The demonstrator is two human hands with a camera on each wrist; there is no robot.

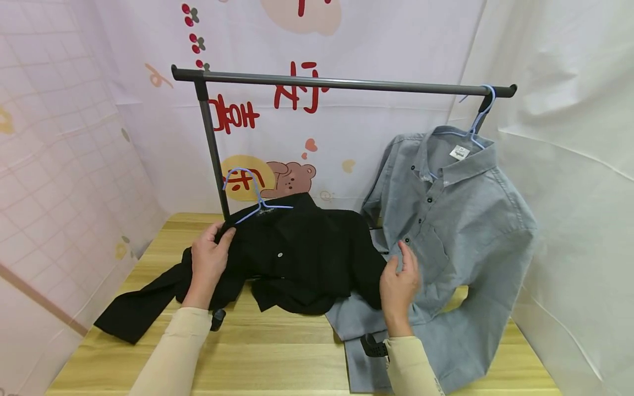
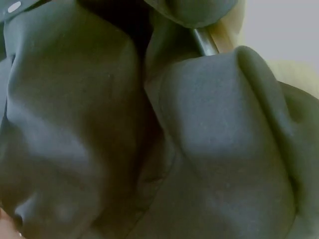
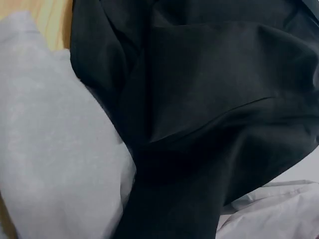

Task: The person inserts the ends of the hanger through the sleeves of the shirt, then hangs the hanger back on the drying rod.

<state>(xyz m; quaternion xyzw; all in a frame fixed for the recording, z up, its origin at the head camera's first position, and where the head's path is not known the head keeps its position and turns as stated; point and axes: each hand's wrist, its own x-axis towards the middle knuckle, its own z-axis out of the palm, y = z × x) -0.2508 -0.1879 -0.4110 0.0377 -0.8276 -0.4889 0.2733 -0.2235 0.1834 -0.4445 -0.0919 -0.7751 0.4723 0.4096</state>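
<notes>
A black shirt [image 1: 317, 253] is held up above the table, a light blue hanger [image 1: 260, 192] in its collar with the hook upward. My left hand [image 1: 210, 261] grips the shirt's shoulder near one end of the hanger, thumb in front. At the opposite side, my right hand [image 1: 400, 283] is beside the black sleeve, its fingers extended and thumb apart; whether it touches the cloth is unclear. Dark cloth [image 2: 214, 129] fills the left wrist view, with a bit of finger at the lower left corner. Black cloth [image 3: 199, 74] lies against grey cloth [image 3: 55, 134] in the right wrist view.
A dark metal rack bar [image 1: 337, 83] spans the back, its left post [image 1: 212, 143] behind the black shirt. On its right end a grey button shirt [image 1: 441, 231] hangs from another blue hanger [image 1: 479, 118], its lower part spreading over the wooden table [image 1: 277, 357].
</notes>
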